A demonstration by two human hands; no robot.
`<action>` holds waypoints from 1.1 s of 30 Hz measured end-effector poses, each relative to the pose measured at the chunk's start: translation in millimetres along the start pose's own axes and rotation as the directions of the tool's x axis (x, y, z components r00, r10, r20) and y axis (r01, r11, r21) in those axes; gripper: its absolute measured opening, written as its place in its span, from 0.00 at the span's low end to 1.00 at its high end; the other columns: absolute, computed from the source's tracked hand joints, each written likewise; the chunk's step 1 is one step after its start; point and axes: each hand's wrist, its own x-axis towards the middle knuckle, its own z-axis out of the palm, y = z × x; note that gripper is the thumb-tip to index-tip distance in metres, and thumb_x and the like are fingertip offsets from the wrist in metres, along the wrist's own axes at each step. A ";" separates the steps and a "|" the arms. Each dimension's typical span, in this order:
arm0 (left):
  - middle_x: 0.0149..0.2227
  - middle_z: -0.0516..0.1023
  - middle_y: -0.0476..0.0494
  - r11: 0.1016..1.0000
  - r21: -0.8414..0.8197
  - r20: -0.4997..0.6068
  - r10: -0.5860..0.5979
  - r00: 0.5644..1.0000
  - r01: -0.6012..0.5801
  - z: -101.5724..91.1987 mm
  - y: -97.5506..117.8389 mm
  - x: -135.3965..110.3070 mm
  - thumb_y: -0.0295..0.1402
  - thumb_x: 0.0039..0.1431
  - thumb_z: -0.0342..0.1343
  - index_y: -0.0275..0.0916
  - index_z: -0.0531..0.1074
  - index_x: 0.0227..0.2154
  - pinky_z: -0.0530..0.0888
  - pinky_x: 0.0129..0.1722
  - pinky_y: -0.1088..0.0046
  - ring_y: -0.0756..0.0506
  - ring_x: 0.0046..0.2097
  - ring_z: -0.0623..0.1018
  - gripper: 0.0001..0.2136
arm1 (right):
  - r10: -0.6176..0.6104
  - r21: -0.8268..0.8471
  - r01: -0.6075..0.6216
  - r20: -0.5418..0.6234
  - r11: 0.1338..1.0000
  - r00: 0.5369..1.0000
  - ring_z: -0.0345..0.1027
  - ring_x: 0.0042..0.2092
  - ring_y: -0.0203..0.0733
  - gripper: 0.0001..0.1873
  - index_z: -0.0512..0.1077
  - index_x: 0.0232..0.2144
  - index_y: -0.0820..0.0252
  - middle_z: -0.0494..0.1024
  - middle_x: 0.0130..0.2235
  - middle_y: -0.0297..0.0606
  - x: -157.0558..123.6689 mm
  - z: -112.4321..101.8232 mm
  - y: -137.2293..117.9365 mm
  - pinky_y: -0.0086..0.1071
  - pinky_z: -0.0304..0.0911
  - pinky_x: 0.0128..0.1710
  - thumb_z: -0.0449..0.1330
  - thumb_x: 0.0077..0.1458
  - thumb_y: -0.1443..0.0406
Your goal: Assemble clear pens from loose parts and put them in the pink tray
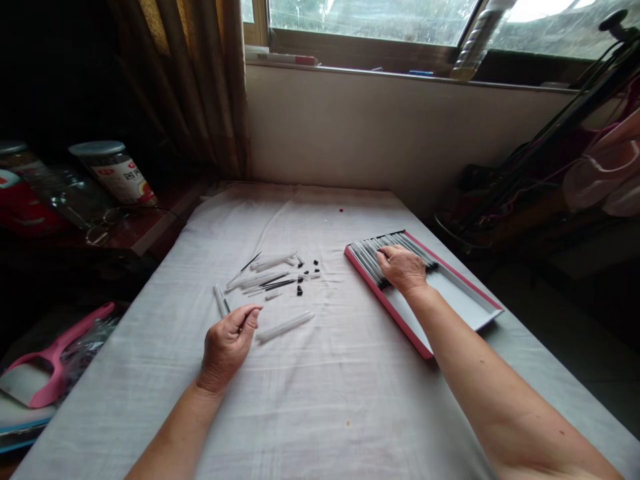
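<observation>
My left hand (pixel 229 343) hovers over the white cloth, thumb and index finger pinched together; what they hold, if anything, is too small to make out. Beyond it lie clear plastic pen barrels (pixel 273 277), thin dark-tipped refills (pixel 280 284) and small black caps (pixel 299 291). A single clear barrel (pixel 286 327) rests just right of this hand. On the right, my right hand (pixel 404 268) reaches into a shallow pink-edged box (pixel 391 317), its fingers curled down onto a row of black-ended clear pens (pixel 367 260). Its fingertips are partly hidden.
The cloth-covered table (pixel 320 407) stands against a wall below a window. To the left are a lidded jar (pixel 116 172) and glasses (pixel 100 230) on a dark cabinet, with a pink-handled dustpan (pixel 57 353) lower down. Dark poles and hanging items (pixel 600 167) crowd the right side.
</observation>
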 end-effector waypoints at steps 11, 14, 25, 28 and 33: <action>0.58 0.68 0.29 0.931 0.320 -0.181 -0.122 0.976 0.176 -4.7 -41.3 11.6 0.42 0.61 0.49 0.36 0.67 0.54 0.65 0.57 0.54 0.34 0.59 0.69 0.22 | -0.463 0.177 0.446 0.065 0.877 0.884 0.72 0.42 0.40 0.15 0.77 0.41 0.49 0.79 0.44 0.37 -17.8 14.3 -112.8 0.28 0.60 0.35 0.51 0.61 0.61; 0.60 0.64 0.28 0.915 0.335 -0.094 -0.204 0.974 0.224 1.5 -46.4 7.4 0.41 0.60 0.50 0.36 0.63 0.57 0.63 0.59 0.51 0.33 0.61 0.66 0.24 | -0.564 0.229 0.533 0.101 0.815 0.819 0.72 0.44 0.40 0.14 0.77 0.42 0.49 0.78 0.46 0.36 -25.0 18.6 -141.1 0.28 0.60 0.37 0.52 0.60 0.61; 0.57 0.70 0.37 0.972 0.096 -0.017 -0.215 0.976 0.216 5.3 -25.9 5.1 0.32 0.59 0.48 0.40 0.67 0.53 0.75 0.49 0.66 0.44 0.44 0.80 0.19 | -0.710 0.120 0.714 0.308 0.689 0.633 0.70 0.46 0.48 0.14 0.76 0.42 0.55 0.77 0.45 0.43 -22.9 12.2 -172.6 0.34 0.64 0.40 0.53 0.59 0.62; 0.50 0.76 0.40 0.956 0.076 -0.021 -0.281 0.960 0.282 1.3 -25.2 8.9 0.31 0.58 0.49 0.40 0.70 0.50 0.76 0.45 0.67 0.45 0.38 0.81 0.17 | -0.725 0.099 0.739 0.316 0.667 0.612 0.71 0.46 0.48 0.15 0.75 0.42 0.59 0.76 0.45 0.46 -23.3 12.9 -170.4 0.36 0.64 0.41 0.49 0.62 0.64; 0.46 0.78 0.43 0.947 0.067 0.000 -0.315 0.949 0.314 -1.8 -25.1 11.0 0.30 0.56 0.50 0.40 0.71 0.48 0.76 0.39 0.71 0.49 0.31 0.79 0.17 | -0.781 0.008 0.810 0.271 0.586 0.563 0.71 0.43 0.48 0.14 0.72 0.43 0.62 0.76 0.43 0.47 -27.4 18.2 -163.5 0.36 0.64 0.38 0.47 0.62 0.68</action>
